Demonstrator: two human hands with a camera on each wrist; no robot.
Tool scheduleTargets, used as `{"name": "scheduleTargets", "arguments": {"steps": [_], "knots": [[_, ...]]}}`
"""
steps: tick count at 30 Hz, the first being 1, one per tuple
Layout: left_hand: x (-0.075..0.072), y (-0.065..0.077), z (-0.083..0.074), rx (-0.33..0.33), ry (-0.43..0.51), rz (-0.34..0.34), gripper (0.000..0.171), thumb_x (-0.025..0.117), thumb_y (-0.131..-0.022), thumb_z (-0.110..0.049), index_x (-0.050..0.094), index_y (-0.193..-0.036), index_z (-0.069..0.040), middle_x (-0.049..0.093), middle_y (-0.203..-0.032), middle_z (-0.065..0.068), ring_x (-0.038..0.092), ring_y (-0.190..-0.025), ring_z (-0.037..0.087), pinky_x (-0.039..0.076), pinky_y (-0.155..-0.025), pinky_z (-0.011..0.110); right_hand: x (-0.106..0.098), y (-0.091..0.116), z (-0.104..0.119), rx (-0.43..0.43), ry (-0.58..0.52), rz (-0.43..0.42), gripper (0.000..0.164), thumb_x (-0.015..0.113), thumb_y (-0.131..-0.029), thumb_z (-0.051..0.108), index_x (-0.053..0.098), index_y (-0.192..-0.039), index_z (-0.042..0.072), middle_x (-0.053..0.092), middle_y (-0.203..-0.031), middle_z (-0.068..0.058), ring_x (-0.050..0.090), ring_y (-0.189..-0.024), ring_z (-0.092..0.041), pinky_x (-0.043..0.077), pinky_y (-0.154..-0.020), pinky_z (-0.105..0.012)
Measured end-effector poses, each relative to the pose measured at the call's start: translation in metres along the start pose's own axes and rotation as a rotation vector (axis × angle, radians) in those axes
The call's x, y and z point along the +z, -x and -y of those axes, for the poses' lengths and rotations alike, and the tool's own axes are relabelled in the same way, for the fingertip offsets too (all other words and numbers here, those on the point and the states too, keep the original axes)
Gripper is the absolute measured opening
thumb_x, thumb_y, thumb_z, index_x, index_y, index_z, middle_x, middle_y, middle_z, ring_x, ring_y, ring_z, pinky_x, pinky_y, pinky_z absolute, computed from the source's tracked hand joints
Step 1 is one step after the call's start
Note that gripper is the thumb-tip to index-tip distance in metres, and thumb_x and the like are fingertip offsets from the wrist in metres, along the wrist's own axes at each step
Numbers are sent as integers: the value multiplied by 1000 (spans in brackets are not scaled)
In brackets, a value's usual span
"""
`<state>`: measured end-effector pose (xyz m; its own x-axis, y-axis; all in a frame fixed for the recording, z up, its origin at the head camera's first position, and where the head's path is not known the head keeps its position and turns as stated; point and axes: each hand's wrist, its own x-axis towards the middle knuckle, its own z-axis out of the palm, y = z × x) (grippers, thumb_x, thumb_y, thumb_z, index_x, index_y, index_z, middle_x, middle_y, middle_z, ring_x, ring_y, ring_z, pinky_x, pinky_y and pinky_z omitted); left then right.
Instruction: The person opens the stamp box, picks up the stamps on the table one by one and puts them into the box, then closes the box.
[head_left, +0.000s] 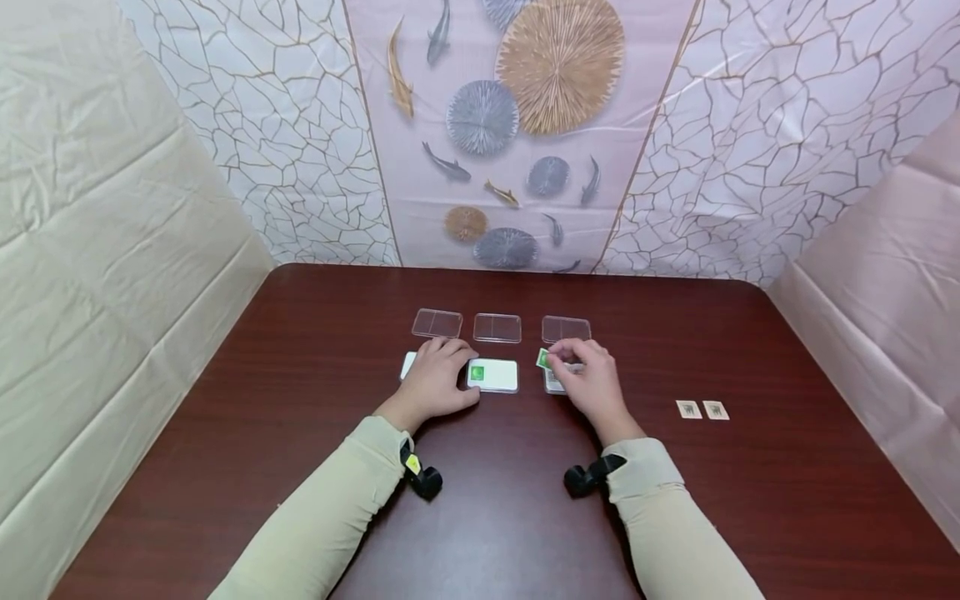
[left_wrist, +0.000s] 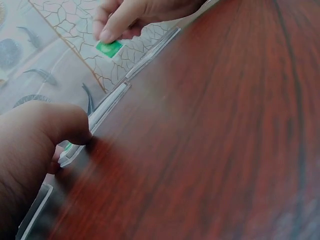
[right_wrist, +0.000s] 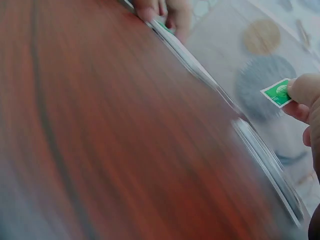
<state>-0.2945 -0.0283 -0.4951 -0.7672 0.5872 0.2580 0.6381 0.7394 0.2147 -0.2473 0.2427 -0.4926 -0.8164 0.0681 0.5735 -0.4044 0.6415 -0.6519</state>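
My right hand (head_left: pixel 588 379) pinches a small green postage stamp (right_wrist: pixel 278 93) by one edge, between thumb and fingers. It holds the stamp above a shallow clear plastic case (head_left: pixel 553 385), which that hand partly covers. In the middle lies another clear case (head_left: pixel 498 375) with a white insert and a green stamp (head_left: pixel 477 373) at its left end. My left hand (head_left: pixel 437 375) grips this middle case at its left end, thumb on the near edge and fingers on the far edge. Beneath the left hand, a third white-filled case (head_left: pixel 407 364) is mostly hidden.
Three clear plastic lids (head_left: pixel 437 322), (head_left: pixel 497 327), (head_left: pixel 566 328) lie in a row behind the cases. Farther right, two beige stamps (head_left: pixel 688 409), (head_left: pixel 716 410) lie side by side on the dark wooden table (head_left: pixel 495 517). A patterned cloth hangs behind the table.
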Motion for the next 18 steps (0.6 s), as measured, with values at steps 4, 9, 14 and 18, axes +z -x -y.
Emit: {"name": "scheduleTargets", "arguments": {"steps": [4, 9, 14, 18], "knots": [[-1, -1, 0, -7, 4, 6, 60, 66, -79, -44, 66, -129, -11, 60, -133, 6, 48, -127, 33, 32, -111, 51, 17, -1, 10, -25, 12, 73, 9, 80, -84, 7, 74, -91, 10, 69, -79, -3, 57, -80, -23, 40, -81, -42], [-1, -1, 1, -10, -6, 9, 59, 67, -79, -44, 67, -128, -12, 60, -132, 5, 49, -126, 32, 33, -111, 51, 33, -2, 22, 5, 35, 183, 7, 78, -88, 13, 74, -93, 13, 68, -79, 0, 55, -83, -22, 38, -92, -47], [1, -2, 1, -7, -14, 12, 59, 67, -79, -45, 66, -128, -12, 60, -131, 4, 50, -124, 30, 34, -110, 50, 43, -3, 26, 7, 116, 251, 5, 76, -89, 14, 73, -94, 15, 69, -80, 3, 55, -84, -21, 37, -96, -50], [2, -2, 1, -4, -12, 8, 59, 67, -78, -44, 66, -128, -12, 60, -131, 5, 50, -124, 30, 34, -110, 50, 48, -5, 29, -48, 252, 277, 4, 74, -90, 17, 72, -94, 16, 71, -81, 4, 55, -87, -22, 39, -94, -49]]}}
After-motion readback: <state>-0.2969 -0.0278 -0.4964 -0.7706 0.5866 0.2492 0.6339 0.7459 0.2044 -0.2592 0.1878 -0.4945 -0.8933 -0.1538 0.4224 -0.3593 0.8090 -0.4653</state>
